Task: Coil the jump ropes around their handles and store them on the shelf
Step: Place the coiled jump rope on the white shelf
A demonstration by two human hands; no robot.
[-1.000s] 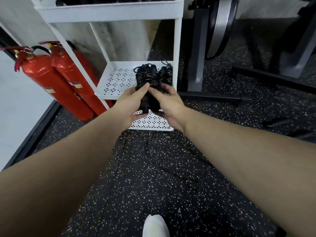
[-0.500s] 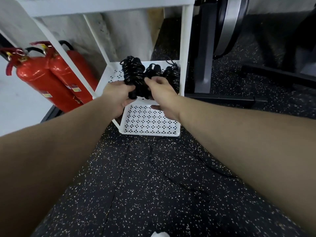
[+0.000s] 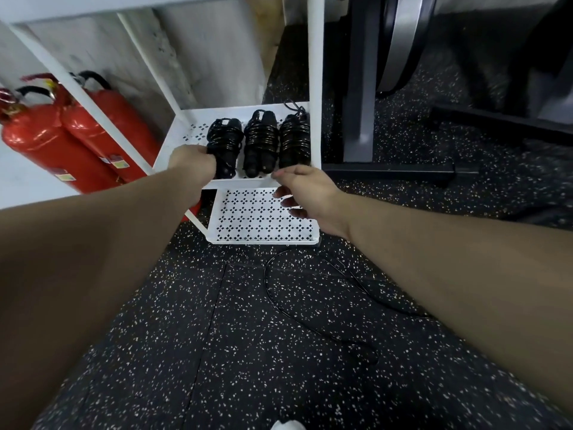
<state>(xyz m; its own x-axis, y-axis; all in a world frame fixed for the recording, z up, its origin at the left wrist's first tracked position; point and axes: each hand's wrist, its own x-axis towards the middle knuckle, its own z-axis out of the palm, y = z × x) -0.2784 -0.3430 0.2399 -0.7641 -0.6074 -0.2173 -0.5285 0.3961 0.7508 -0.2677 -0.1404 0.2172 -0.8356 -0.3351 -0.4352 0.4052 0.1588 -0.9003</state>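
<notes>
Beneath the white shelf rack [image 3: 314, 72], black rubber flooring [image 3: 217, 352] flecked with pale specks covers the room, and a loose jump rope cord [image 3: 280, 305] loops over it in front of the rack. Left of the rack, two red fire extinguishers [image 3: 62, 141] lean against a pale wall; right of it stands the dark frame of an exercise machine [image 3: 359, 119]. The rack's middle shelf [image 3: 173, 141] is a perforated white tray, and a like bottom shelf [image 3: 263, 231] sits below it. On the middle shelf three coiled jump ropes lie side by side toward its right end, each with its long axis running front to back: the left bundle [image 3: 224, 144], the middle bundle [image 3: 261, 141] and the right bundle [image 3: 294, 139]. Their handle butts point at the shelf's front lip. The left hand [image 3: 192, 162] reaches in from the rack's front with arm extended, its fingers curled round the left bundle. The right hand [image 3: 305, 190] hovers at the shelf's front lip, fingers loosely bent and holding nothing.
</notes>
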